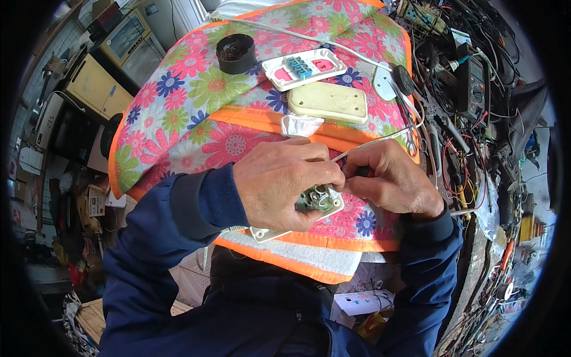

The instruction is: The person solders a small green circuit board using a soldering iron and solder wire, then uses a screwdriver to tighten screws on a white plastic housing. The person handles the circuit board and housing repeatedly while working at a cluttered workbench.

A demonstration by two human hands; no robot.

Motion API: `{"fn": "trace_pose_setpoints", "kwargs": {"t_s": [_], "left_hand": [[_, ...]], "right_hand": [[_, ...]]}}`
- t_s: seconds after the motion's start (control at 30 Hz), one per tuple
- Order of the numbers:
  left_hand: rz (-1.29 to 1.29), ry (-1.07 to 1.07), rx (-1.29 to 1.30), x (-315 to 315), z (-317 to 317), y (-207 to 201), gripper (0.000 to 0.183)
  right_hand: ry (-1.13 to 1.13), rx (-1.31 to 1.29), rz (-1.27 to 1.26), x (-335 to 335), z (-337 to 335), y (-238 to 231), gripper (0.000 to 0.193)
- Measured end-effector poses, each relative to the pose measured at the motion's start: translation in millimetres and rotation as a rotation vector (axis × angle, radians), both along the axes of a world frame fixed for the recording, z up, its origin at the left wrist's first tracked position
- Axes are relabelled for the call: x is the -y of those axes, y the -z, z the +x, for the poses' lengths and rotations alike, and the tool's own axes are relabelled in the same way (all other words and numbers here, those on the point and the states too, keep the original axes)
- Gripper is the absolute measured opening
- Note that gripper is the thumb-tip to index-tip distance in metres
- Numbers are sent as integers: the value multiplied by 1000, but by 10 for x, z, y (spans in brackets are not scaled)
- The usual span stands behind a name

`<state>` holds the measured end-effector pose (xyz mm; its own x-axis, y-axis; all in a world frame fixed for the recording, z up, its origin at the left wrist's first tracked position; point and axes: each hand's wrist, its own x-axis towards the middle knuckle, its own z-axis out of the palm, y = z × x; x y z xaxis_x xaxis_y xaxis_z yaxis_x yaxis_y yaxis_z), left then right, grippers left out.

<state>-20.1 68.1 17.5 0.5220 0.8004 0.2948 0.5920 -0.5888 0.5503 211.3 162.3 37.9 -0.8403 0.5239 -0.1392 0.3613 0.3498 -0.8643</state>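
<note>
My left hand (285, 181) is closed over an open white plastic case (262, 234), which has a greenish part and thin wires (320, 197) inside it. The case's corners with screw holes show past my fingers; the rest lies under the hand. Close against that hand, my right hand (392, 178) pinches at the case's right side. A bit of something dark shows between its fingers, too hidden to name. A white cord (380, 138) runs down to the gap between both hands. Beyond them lie a cream plastic cover (328, 102) and a white shell with pink and blue parts (281, 77).
A flowered cloth with orange edging (226, 140) covers the work surface. On it stand a dark round tin (235, 53), a crumpled white scrap (301, 125), a white plate (384, 83) and scissors (410, 140). Tangled cables and a multimeter (474, 89) crowd the right side.
</note>
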Motion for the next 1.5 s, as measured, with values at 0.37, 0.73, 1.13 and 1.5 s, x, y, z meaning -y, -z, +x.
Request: {"fn": "trace_pose_setpoints", "kwargs": {"t_s": [0.37, 0.73, 1.13, 1.5], "left_hand": [[32, 12, 32, 1, -35, 7, 44], [108, 92, 120, -26, -43, 50, 24], [223, 102, -61, -13, 52, -50, 20], [256, 95, -7, 11, 49, -45, 23]], "right_hand": [[23, 37, -22, -26, 14, 11, 11], [-1, -10, 11, -45, 42, 71, 9], [-44, -144, 107, -52, 69, 192, 12], [-26, -67, 78, -25, 118, 3, 18]]}}
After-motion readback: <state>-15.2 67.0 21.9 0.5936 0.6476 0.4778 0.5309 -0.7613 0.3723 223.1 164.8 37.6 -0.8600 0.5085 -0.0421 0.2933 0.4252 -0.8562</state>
